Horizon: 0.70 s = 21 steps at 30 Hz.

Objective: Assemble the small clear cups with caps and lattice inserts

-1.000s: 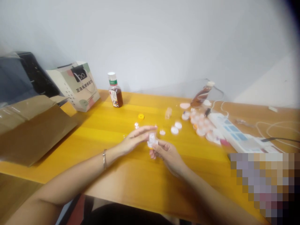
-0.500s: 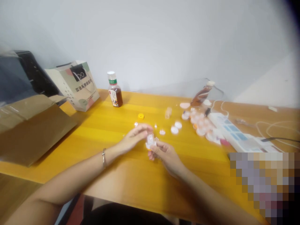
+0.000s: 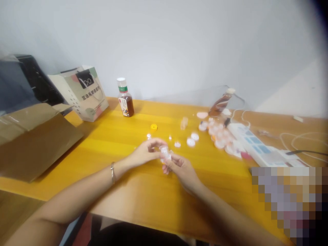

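Between my two hands is a small clear plastic piece (image 3: 165, 153) with a white part and a bit of orange at its underside; its exact kind is too blurred to make out. My right hand (image 3: 181, 168) pinches its lower end between thumb and fingers. The thumb and curled fingers of my left hand (image 3: 148, 152) close on its upper left side. Just beyond the hands lie a yellow round cap (image 3: 153, 127), a small clear part (image 3: 177, 144) and two white discs (image 3: 192, 139).
A cardboard box (image 3: 38, 143) and a paper bag (image 3: 84, 94) stand at the left. A dark drink bottle (image 3: 125, 99) is at the back; another bottle (image 3: 220, 103) leans at the right. Several white and orange round pieces (image 3: 220, 134) lie by a white power strip (image 3: 253, 143) with cables.
My left hand has shifted slightly down, its thumb and fingers closing round the side of the clear piece. My right hand keeps its grip in nearly the same place.
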Each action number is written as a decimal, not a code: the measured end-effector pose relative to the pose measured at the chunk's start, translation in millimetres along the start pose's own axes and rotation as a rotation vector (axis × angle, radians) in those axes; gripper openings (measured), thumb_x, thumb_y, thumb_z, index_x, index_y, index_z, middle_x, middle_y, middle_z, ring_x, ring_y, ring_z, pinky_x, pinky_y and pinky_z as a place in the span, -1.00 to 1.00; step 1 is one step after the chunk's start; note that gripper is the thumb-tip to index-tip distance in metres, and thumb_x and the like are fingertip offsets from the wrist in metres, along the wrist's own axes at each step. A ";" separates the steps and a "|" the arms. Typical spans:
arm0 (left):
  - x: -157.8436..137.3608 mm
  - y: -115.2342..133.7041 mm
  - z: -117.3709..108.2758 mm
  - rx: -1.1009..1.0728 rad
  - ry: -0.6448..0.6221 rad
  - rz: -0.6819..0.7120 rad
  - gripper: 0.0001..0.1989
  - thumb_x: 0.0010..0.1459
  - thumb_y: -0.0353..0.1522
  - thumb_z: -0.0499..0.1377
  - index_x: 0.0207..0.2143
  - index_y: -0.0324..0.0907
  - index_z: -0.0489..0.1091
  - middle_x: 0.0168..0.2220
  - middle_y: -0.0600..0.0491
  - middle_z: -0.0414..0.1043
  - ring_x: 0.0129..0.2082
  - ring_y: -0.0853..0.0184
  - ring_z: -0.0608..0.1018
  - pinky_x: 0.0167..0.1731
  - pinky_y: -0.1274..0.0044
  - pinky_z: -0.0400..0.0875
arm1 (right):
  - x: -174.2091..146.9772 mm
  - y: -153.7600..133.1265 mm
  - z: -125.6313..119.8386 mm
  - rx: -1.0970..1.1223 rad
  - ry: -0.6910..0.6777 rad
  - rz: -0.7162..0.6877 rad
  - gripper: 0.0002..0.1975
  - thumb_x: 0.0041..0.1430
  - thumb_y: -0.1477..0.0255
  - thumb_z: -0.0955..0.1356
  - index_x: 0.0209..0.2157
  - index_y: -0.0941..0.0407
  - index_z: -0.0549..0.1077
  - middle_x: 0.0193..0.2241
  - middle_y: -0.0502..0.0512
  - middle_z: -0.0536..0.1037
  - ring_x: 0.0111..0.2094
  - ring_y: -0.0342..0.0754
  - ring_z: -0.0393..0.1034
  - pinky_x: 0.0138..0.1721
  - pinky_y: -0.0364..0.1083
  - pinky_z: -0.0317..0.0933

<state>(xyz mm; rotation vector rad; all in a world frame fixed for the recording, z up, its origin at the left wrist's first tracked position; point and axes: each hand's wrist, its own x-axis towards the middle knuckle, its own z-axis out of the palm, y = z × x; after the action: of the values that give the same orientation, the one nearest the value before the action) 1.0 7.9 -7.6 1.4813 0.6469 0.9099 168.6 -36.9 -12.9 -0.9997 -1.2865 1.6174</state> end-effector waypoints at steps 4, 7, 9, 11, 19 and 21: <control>-5.0 3.9 5.9 0.109 -0.041 0.029 -0.78 0.09 -0.30 0.11 -0.30 -0.29 0.39 -0.23 -0.06 0.36 -0.23 0.32 0.42 -0.20 0.52 0.27 | -2.1 1.0 1.5 -0.006 -0.052 0.008 -0.75 0.00 0.25 0.34 -0.53 0.16 0.40 -0.67 -0.06 0.41 -0.65 -0.24 0.27 -0.57 -0.20 0.13; -7.7 7.3 9.5 0.057 -0.050 0.039 -0.77 0.10 -0.30 0.10 -0.28 -0.30 0.39 -0.22 -0.06 0.36 -0.24 0.32 0.42 -0.23 0.53 0.28 | -1.9 3.9 1.3 0.031 -0.063 0.015 -0.76 0.01 0.26 0.34 -0.53 0.15 0.39 -0.68 -0.07 0.40 -0.66 -0.25 0.25 -0.58 -0.21 0.11; -7.8 8.2 11.0 0.051 -0.019 0.031 -0.75 0.10 -0.29 0.10 -0.26 -0.31 0.38 -0.26 -0.05 0.38 -0.29 0.34 0.43 -0.25 0.54 0.29 | -0.1 6.0 0.0 0.084 -0.059 0.011 -0.78 0.01 0.26 0.34 -0.50 0.15 0.40 -0.65 -0.06 0.42 -0.63 -0.24 0.27 -0.54 -0.20 0.13; -7.0 8.1 11.8 0.063 0.038 0.038 -0.73 0.10 -0.27 0.10 -0.26 -0.32 0.38 -0.31 -0.04 0.39 -0.31 0.35 0.43 -0.26 0.54 0.28 | 2.1 8.0 -1.7 0.152 -0.069 0.003 -0.77 -0.01 0.25 0.36 -0.43 0.14 0.42 -0.57 -0.02 0.46 -0.55 -0.22 0.32 -0.45 -0.19 0.17; -4.8 2.7 9.5 0.044 0.027 -0.018 -0.72 0.04 -0.27 0.16 -0.26 -0.31 0.36 -0.40 0.00 0.38 -0.42 0.40 0.42 -0.30 0.53 0.30 | 3.7 8.7 -3.6 0.123 -0.064 -0.029 -0.78 0.05 0.26 0.32 -0.38 0.13 0.42 -0.46 0.04 0.47 -0.44 -0.16 0.33 -0.33 -0.13 0.19; -5.1 3.5 10.1 0.043 -0.048 -0.035 -0.75 0.04 -0.28 0.17 -0.32 -0.32 0.35 -0.49 0.04 0.35 -0.49 0.42 0.41 -0.36 0.53 0.31 | 3.2 7.2 -4.1 0.039 -0.063 -0.072 -0.76 0.06 0.23 0.30 -0.38 0.13 0.41 -0.47 0.04 0.45 -0.44 -0.14 0.32 -0.34 -0.11 0.18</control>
<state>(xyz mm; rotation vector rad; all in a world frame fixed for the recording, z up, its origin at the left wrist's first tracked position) 6.3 -2.3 -4.7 1.5213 0.6587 0.8364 170.4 -33.5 -20.9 -0.8747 -1.3134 1.6240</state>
